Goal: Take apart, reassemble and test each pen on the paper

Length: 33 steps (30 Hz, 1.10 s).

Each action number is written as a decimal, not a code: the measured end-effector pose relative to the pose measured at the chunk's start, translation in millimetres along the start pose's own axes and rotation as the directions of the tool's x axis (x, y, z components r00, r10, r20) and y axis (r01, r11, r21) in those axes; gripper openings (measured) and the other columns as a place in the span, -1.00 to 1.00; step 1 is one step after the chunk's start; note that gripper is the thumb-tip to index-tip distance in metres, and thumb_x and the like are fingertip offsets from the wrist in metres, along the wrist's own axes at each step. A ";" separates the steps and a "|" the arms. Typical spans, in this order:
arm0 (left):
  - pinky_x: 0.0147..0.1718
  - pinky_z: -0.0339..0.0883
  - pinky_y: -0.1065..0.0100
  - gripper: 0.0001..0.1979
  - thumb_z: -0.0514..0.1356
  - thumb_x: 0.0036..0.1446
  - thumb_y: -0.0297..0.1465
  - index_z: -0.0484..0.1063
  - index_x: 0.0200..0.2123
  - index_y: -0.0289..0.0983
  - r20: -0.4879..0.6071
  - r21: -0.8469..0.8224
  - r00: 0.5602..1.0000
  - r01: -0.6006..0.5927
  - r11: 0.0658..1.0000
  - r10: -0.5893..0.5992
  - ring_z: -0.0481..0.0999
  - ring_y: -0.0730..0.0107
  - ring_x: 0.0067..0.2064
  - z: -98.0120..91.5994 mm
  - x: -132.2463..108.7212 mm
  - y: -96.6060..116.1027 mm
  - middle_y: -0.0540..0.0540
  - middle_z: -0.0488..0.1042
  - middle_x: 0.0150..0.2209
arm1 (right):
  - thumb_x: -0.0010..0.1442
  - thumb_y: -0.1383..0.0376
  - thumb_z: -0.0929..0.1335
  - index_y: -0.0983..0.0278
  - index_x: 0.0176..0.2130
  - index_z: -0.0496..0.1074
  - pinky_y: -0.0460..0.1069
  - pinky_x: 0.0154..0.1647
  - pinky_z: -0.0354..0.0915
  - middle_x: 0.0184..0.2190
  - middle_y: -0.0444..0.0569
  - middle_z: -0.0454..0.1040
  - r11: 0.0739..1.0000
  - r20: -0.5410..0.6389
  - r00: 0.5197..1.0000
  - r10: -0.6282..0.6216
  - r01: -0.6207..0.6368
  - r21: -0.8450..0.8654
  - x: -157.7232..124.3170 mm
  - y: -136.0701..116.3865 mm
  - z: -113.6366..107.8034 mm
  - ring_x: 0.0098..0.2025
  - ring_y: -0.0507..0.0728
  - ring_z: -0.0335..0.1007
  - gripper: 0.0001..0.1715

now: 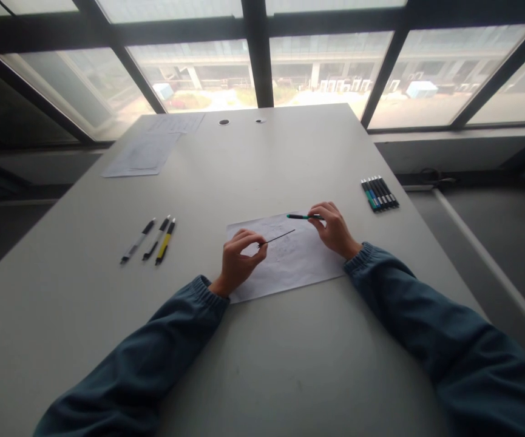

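Observation:
Between thumb and fingertips, my left hand pinches a thin dark rod that looks like a pen refill, its free end pointing up and right. My right hand is closed on a black pen barrel with a green end, held roughly level with the green end to the left. The barrel and the refill are apart. Both hands are over a white sheet of paper with faint marks on it. My fingers hide part of the barrel.
Three pens lie left of the paper, among them a yellow one. A row of several pens lies near the right edge of the white table. Loose papers rest at the far left, and windows stand behind.

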<state>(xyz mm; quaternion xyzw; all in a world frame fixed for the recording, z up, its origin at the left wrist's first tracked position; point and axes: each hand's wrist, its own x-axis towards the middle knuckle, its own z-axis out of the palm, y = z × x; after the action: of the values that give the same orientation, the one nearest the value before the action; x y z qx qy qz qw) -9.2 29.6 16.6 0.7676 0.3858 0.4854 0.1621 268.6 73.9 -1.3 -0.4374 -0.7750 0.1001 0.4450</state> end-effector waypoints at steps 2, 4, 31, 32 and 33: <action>-0.24 0.40 0.28 -0.95 0.29 0.15 -0.46 0.51 -0.38 -0.25 -0.049 0.019 0.998 0.025 1.000 -0.024 0.47 0.38 -0.31 -1.9 0.5 -0.7 -0.04 0.52 -0.39 | 0.32 0.35 0.35 0.21 -0.20 0.48 0.20 -0.04 0.36 -0.20 0.05 0.51 1.000 -0.050 0.999 0.016 -0.015 0.006 -3.5 2.3 -8.7 -0.10 0.26 0.37 -0.92; -0.26 0.38 0.28 -0.95 0.29 0.15 -0.46 0.51 -0.38 -0.25 -0.093 0.024 0.995 0.047 0.999 -0.045 0.45 0.38 -0.32 -3.1 0.6 -1.9 -0.03 0.52 -0.39 | 0.33 0.34 0.35 0.21 -0.20 0.48 0.20 -0.06 0.36 -0.21 0.05 0.51 1.000 -0.082 0.996 0.024 -0.023 0.009 -7.0 3.8 -16.5 -0.11 0.26 0.38 -0.92; -0.32 0.37 0.35 -0.96 0.30 0.14 -0.45 0.52 -0.38 -0.26 -0.003 0.007 0.997 0.078 0.997 -0.078 0.47 0.39 -0.30 0.7 1.0 -6.1 -0.04 0.54 -0.38 | 0.36 0.32 0.34 0.19 -0.17 0.47 0.17 -0.08 0.36 -0.22 0.03 0.51 0.994 -0.004 0.995 -0.100 0.100 -0.033 -18.3 1.0 -25.4 -0.12 0.24 0.39 -0.92; -0.32 0.37 0.35 -0.96 0.30 0.14 -0.46 0.52 -0.38 -0.26 0.001 0.005 0.997 0.074 0.997 -0.074 0.47 0.39 -0.30 0.7 1.2 -5.9 -0.04 0.54 -0.38 | 0.36 0.32 0.34 0.19 -0.17 0.47 0.17 -0.08 0.35 -0.21 0.03 0.52 0.991 0.010 0.993 -0.115 0.115 -0.062 -18.1 0.4 -26.5 -0.12 0.23 0.38 -0.92; -0.31 0.37 0.34 -0.96 0.30 0.14 -0.46 0.52 -0.38 -0.26 0.006 0.005 0.998 0.068 0.998 -0.068 0.47 0.39 -0.30 0.7 1.4 -5.5 -0.04 0.54 -0.38 | 0.37 0.32 0.34 0.20 -0.17 0.47 0.17 -0.08 0.33 -0.21 0.03 0.52 0.987 0.025 0.991 -0.129 0.131 -0.095 -17.9 -0.2 -27.5 -0.12 0.23 0.37 -0.91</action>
<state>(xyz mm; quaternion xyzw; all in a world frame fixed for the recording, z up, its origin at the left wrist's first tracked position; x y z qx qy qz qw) -10.6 34.3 13.8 0.7559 0.4122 0.4766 0.1779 293.8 53.6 4.1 -0.4062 -0.8098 0.0372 0.4217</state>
